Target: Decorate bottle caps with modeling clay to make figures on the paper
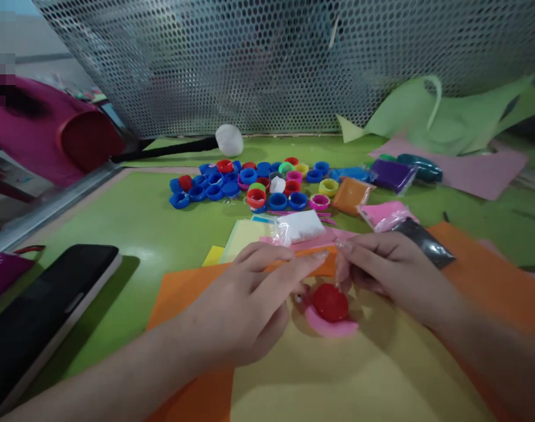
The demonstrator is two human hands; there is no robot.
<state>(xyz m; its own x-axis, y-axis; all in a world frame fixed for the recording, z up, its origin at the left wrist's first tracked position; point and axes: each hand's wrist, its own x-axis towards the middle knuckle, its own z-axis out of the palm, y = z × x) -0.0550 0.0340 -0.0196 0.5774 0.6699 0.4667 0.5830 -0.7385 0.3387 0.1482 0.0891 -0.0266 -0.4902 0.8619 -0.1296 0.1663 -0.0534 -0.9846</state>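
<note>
On the tan paper point(359, 375) between my hands is a snail-like figure with a pink clay body point(331, 328) and a red bottle cap point(331, 303) as its shell. A small pale eye-like ball sits at its left end. My left hand point(254, 299) hovers over the figure's left side, its fingers stretched toward my right fingertips. My right hand point(386, 264) is closed in a pinch just above the cap. Whatever lies between its fingertips is too small to make out.
Many bottle caps point(249, 176) cover the middle. Clay packets, white point(300, 227), orange point(352, 195), purple point(393, 176) and black point(426, 241), lie ahead and right. A phone point(51, 316) rests left. Perforated metal point(271, 70) bounds the back; a person in pink point(34, 117) is far left.
</note>
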